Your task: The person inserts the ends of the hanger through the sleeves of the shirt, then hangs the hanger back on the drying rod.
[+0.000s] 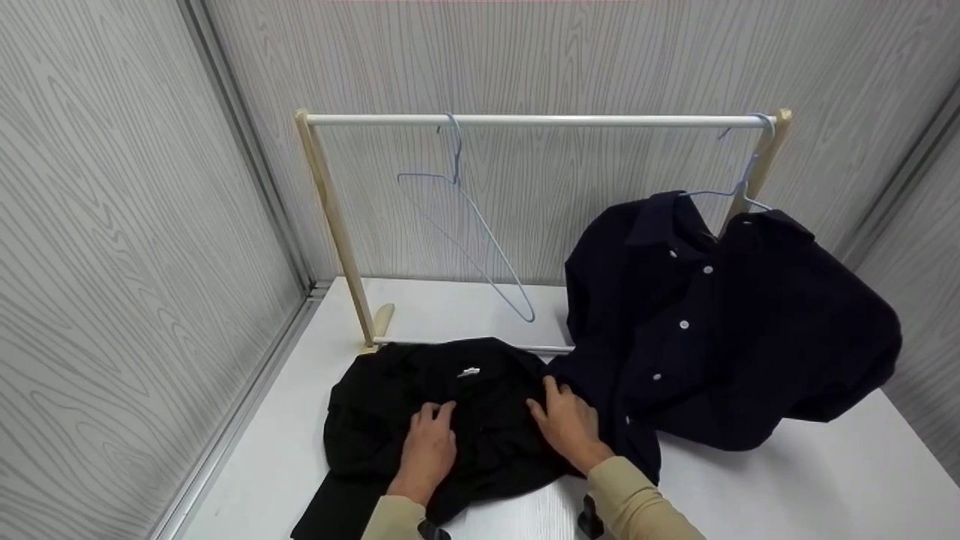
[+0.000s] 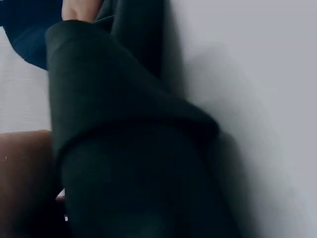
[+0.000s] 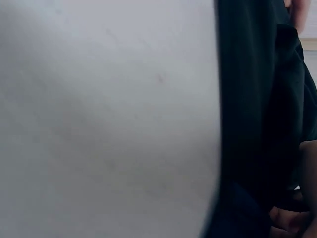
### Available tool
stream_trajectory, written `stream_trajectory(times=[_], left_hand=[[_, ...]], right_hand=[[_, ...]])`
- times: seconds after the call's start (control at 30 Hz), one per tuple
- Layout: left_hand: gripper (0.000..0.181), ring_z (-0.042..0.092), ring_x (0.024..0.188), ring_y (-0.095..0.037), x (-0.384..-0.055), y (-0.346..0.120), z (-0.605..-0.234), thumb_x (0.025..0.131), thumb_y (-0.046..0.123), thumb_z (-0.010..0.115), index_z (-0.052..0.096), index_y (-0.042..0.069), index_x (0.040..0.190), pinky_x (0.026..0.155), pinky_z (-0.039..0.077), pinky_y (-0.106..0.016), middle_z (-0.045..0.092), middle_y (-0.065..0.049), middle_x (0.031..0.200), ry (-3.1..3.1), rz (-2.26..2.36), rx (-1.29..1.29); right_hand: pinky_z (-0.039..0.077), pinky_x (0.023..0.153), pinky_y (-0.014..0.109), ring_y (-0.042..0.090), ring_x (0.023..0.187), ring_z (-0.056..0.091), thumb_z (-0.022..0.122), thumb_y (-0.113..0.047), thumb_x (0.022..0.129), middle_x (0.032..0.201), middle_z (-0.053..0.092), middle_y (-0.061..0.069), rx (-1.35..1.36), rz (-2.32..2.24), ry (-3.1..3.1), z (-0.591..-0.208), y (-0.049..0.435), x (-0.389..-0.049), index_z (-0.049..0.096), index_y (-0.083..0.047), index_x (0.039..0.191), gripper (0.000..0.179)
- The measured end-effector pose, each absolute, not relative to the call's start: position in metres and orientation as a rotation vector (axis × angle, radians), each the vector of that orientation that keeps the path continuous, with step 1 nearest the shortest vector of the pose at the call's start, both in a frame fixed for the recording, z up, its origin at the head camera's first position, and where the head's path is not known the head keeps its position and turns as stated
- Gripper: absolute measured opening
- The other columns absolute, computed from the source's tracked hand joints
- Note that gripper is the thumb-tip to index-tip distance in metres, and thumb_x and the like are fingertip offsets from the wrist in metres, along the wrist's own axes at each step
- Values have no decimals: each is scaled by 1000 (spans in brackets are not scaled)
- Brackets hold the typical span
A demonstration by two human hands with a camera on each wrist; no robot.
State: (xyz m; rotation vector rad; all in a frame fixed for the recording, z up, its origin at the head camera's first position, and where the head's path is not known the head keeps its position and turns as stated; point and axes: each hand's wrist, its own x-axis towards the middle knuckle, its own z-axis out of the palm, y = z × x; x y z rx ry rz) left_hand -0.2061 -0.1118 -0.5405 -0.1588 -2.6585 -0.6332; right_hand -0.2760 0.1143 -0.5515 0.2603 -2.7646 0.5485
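A crumpled black shirt lies on the table with a small white label near its far edge. The person's left hand pinches the cloth near the middle of it. At the shirt's right side the right hand grips the fabric, its thumb and forefinger spread around a fold; its lower fingers are partly hidden. Beside that hand hangs a navy shirt with white buttons, its lower part touching the table. Dark folds of the black shirt fill much of the left wrist view and the right side of the right wrist view.
A rack with a white rail and wooden posts stands at the back. An unladen light-blue hanger hangs left of the rail's middle. Another blue hanger at the right end bears the navy shirt. Grey wood-patterned walls enclose the white table.
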Motion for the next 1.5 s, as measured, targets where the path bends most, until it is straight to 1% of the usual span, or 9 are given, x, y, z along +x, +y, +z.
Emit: stream_trajectory(times=[0.13, 0.27, 0.4, 0.63, 0.73, 0.93, 1.13, 1.3, 1.5], left_hand=[[45, 55, 83, -31, -213, -114, -535, 91, -6, 62, 52, 0, 134, 62, 51, -38, 48, -27, 122, -2546, -713, -100], [54, 53, 76, -34, -226, -115, -531, 92, -3, 61, 42, -2, 143, 59, 50, -39, 37, -37, 135, -2504, -787, 65], [59, 55, 92, -46, -238, -116, -530, 97, 7, 60, 34, -2, 149, 70, 54, -46, 35, -40, 139, -2576, -883, 244], [62, 54, 107, -54, -251, -123, -537, 96, 11, 63, 34, -7, 148, 81, 52, -56, 49, -35, 135, -2658, -864, 348], [58, 52, 114, -53, -254, -127, -536, 96, 7, 60, 35, -8, 146, 88, 50, -58, 48, -33, 138, -2683, -941, 362], [50, 51, 125, -48, -261, -134, -528, 93, -2, 48, 43, -7, 142, 102, 44, -55, 51, -32, 138, -2645, -1291, 326], [47, 44, 136, -43, -262, -133, -519, 97, 5, 46, 46, -3, 143, 110, 39, -54, 47, -27, 146, -2604, -1496, 316], [42, 53, 127, -39, -260, -130, -509, 98, 14, 51, 54, -2, 137, 105, 44, -52, 56, -25, 139, -2581, -1502, 259], [27, 64, 92, -24, -259, -129, -500, 98, 23, 61, 68, 3, 114, 87, 52, -42, 70, -13, 104, -2558, -1440, 146]], right_hand=[[53, 66, 51, 36, 85, 67, 59, -49, 96, 104, 67, 18, 220, 661, -2838, -550, 113, -276, 63, -11, 125, 48], [52, 63, 46, 31, 78, 66, 61, -37, 98, 97, 69, 15, 186, 773, -2833, -547, 114, -279, 67, -12, 114, 30], [46, 56, 36, 21, 66, 60, 61, -20, 97, 92, 69, 11, 177, 872, -2839, -544, 117, -281, 65, -13, 102, 9], [46, 64, 33, 17, 69, 54, 59, -11, 94, 91, 68, 9, 227, 1128, -2825, -538, 125, -282, 65, -7, 102, 11], [43, 63, 31, 17, 66, 50, 58, -6, 93, 78, 59, 5, 304, 1184, -2797, -536, 128, -281, 59, -5, 92, 2], [38, 62, 29, 16, 65, 42, 55, -4, 92, 72, 39, 0, 341, 1302, -2746, -526, 131, -280, 46, -8, 82, 14], [41, 65, 30, 17, 70, 47, 55, 2, 87, 76, 49, 3, 354, 1378, -2690, -513, 132, -280, 52, -6, 90, 9], [45, 75, 31, 18, 82, 55, 51, 1, 89, 94, 63, 9, 273, 1548, -2675, -503, 133, -278, 60, -4, 107, 20], [41, 83, 30, 18, 89, 54, 46, -2, 91, 97, 62, 6, 173, 1732, -2567, -489, 136, -275, 63, -6, 99, 20]])
